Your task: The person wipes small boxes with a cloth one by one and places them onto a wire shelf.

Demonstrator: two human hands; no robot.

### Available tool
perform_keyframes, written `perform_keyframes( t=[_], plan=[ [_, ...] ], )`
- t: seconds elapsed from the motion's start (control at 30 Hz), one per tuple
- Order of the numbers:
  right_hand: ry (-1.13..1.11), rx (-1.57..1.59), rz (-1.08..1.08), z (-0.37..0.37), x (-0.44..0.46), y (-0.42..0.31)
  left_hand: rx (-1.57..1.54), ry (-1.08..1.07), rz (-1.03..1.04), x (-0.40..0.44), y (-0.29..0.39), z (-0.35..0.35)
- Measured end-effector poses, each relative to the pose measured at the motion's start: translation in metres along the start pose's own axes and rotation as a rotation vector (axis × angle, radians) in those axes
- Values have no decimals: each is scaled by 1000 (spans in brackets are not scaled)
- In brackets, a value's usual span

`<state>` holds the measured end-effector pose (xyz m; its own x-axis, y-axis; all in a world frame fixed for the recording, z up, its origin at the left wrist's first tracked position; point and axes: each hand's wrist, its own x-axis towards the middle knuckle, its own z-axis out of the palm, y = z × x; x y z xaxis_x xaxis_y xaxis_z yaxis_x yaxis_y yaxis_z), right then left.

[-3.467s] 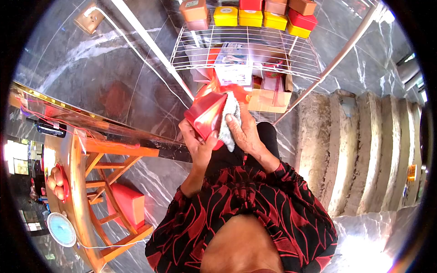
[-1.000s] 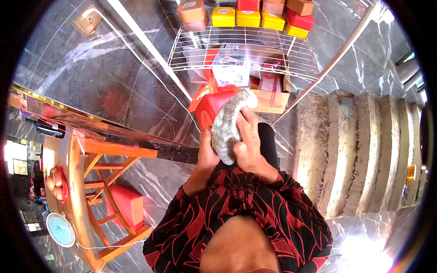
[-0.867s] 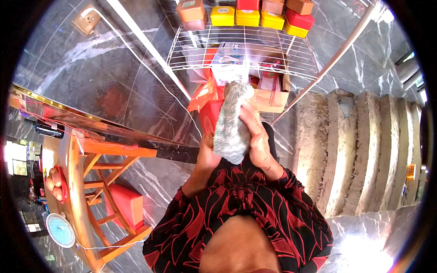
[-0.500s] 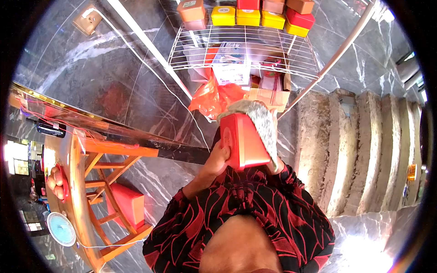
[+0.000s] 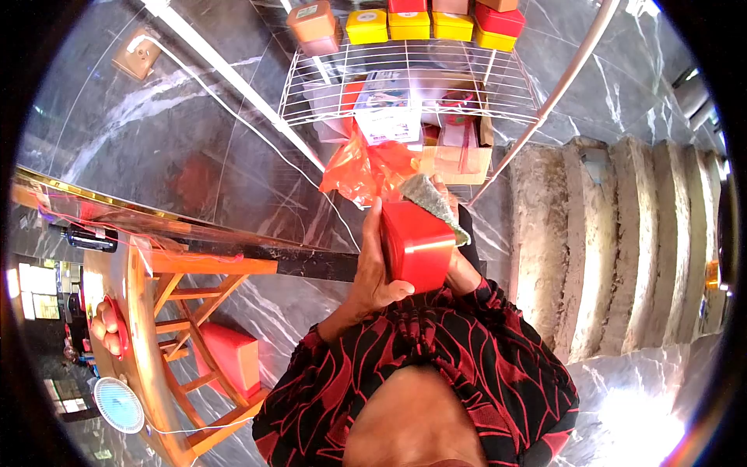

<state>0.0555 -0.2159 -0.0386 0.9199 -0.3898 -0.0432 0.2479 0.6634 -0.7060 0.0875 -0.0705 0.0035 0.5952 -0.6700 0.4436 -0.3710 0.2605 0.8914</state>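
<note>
In front of my chest is a shiny red box (image 5: pixel 422 247), tilted, with one smooth face turned up toward me. My left hand (image 5: pixel 375 272) grips its left side, with the thumb bent over the near edge and the fingers along the side. A grey, fuzzy cloth (image 5: pixel 432 204) lies against the far right side of the box. My right hand (image 5: pixel 461 271) is behind the cloth and presses it to the box; fingertips show above the cloth, while most of the palm is hidden.
Ahead stands a white wire rack (image 5: pixel 405 101) with yellow boxes (image 5: pixel 410 25) on top. Under it are a red plastic bag (image 5: pixel 362 171) and an open carton (image 5: pixel 459 162). Concrete steps (image 5: pixel 537 241) rise at right. A wooden chair (image 5: pixel 194 311) and a table are at left.
The red box has been turned in my hands, so a different face shows. My left thumb has shifted to its near edge. The cloth now covers less of the right side.
</note>
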Motion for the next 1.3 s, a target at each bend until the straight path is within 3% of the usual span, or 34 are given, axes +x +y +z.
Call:
perform_keyframes(
  t=[0.13,0.27,0.33,0.43,0.47,0.57,0.67,0.8,0.93,1.0,1.1,1.17,1.3],
  plan=[
    [22,-23,-32,-5,8,7,-160,-42,-165,3,14,3],
    [83,-117,-194,27,-7,-9,-363,114,-198,-1,-10,3],
    [78,-365,-344,41,-15,-15,-592,190,-234,0,-22,3],
    [-33,-854,-607,48,-22,-23,-905,348,-547,-7,-32,-4],
    [-51,-924,-677,47,-21,-22,-1073,270,-587,-11,-36,-11],
    [-24,-999,-752,47,-17,-23,-1038,239,-518,-13,-37,-9],
    [-10,-925,-651,40,-9,-25,-1006,222,-489,-16,-34,-10],
    [147,-682,-347,18,7,-10,-946,175,-453,-18,-39,-10],
    [132,-673,-143,9,3,-8,-855,236,-465,-12,-33,-2],
    [74,-844,-492,23,-2,-9,-790,306,-443,-8,-35,0],
    [-66,-1057,-567,37,-15,-21,-912,364,-480,-5,-41,-5],
    [-122,-1175,-614,38,-16,-19,-827,330,-422,2,-42,-10],
    [-136,-1494,-781,52,-13,-12,-103,421,-325,5,-61,-13]
  ],
)
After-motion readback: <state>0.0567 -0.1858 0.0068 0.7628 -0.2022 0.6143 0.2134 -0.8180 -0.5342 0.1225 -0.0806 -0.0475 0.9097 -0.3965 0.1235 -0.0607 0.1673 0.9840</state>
